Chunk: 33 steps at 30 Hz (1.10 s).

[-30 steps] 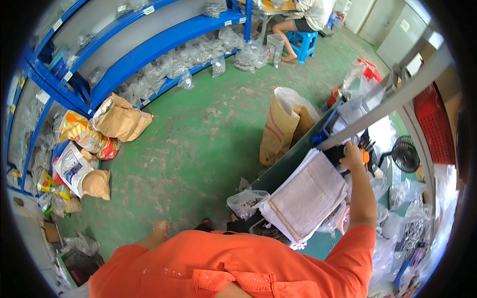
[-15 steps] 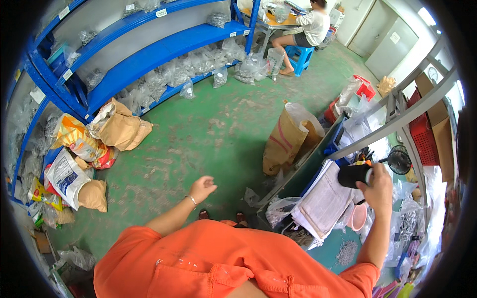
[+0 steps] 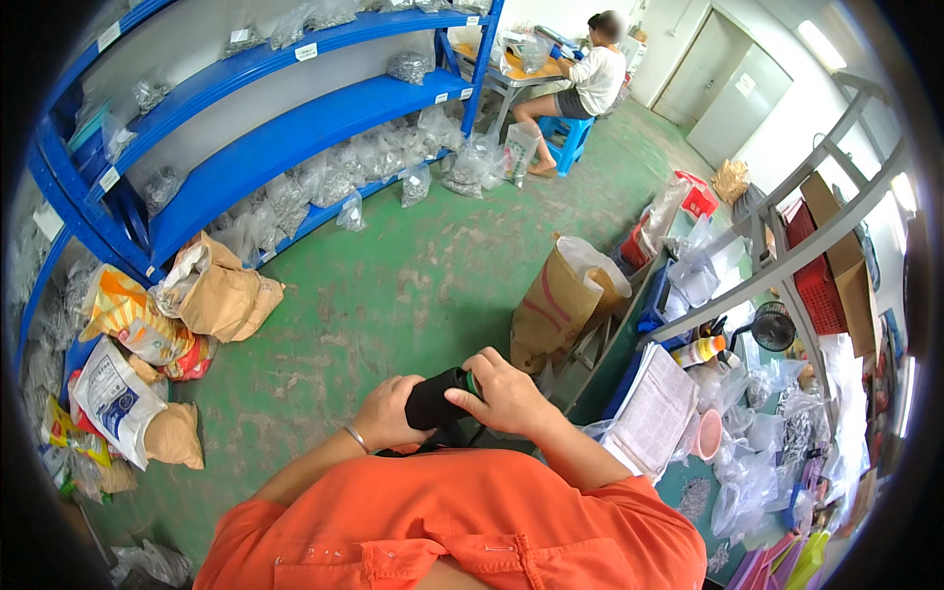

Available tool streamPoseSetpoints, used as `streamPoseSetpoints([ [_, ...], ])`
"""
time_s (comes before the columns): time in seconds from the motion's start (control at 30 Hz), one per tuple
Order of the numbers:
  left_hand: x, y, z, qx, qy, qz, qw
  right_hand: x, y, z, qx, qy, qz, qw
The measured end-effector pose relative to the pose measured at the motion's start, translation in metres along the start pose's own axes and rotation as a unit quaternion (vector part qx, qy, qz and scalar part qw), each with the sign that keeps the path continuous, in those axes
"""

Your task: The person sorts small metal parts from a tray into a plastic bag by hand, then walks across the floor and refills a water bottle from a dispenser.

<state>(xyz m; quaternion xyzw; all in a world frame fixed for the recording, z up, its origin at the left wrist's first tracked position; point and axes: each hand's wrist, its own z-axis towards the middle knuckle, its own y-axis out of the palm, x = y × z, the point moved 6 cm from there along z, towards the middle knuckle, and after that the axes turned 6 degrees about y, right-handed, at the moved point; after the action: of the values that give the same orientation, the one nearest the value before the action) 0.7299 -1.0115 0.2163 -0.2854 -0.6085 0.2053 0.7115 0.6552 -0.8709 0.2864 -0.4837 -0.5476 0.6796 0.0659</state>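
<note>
A: Where are the hands?

B: Both sit low in the middle of the frame, just above the orange shirt (image 3: 462, 531). The left hand (image 3: 385, 413) wraps the near end of a black bottle (image 3: 438, 398), fingers curled round it. The right hand (image 3: 506, 396) closes over the far end, where a bit of green cap (image 3: 471, 382) peeks out between the fingers.

A: So neither hand is spread?

B: No, both are closed on the bottle, which lies roughly level between them, over the green floor (image 3: 393, 285). A thin bracelet (image 3: 355, 439) shows on the left wrist.

A: What lies around them?

B: To the right, a bench (image 3: 688, 492) holds a stack of papers (image 3: 654, 418), a pink cup (image 3: 706, 436) and clear bags of small parts. A tall brown sack (image 3: 556, 305) stands just above the hands, right of centre. At the left edge, more sacks (image 3: 211, 290) lean against blue shelves (image 3: 295, 138) that fill the upper left, loaded with clear bags.

A: Anyone else about?

B: A second person (image 3: 585, 84) sits on a blue stool (image 3: 570, 138) at a table in the upper middle, well apart. A small black fan (image 3: 772, 327) stands at the right on the bench.
</note>
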Motion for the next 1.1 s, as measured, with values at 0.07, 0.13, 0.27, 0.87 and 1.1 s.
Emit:
streamPoseSetpoints([
  [0.07, -0.007, -0.005, 0.01, 0.01, -0.008, 0.027, 1.0, 0.014, 0.009, 0.019, 0.052, 0.023, 0.007, 0.998],
  [0.13, -0.012, -0.014, 0.031, 0.035, -0.002, 0.051, 0.998, 0.029, 0.01, 0.042, 0.128, 0.05, 0.047, 0.989],
  [0.27, -0.04, -0.017, 0.085, -0.004, -0.031, 0.037, 0.999, 0.06, 0.004, 0.092, 0.162, 0.079, 0.094, 0.979],
  [0.87, -0.075, -0.036, 0.407, -0.122, 0.169, -0.06, 0.976, 0.185, -0.145, 0.266, 0.32, -0.088, 0.044, 0.942],
  [1.1, -0.101, -0.02, 0.566, -0.29, 0.18, -0.161, 0.926, 0.243, -0.234, 0.35, 0.317, -0.193, -0.012, 0.929],
])
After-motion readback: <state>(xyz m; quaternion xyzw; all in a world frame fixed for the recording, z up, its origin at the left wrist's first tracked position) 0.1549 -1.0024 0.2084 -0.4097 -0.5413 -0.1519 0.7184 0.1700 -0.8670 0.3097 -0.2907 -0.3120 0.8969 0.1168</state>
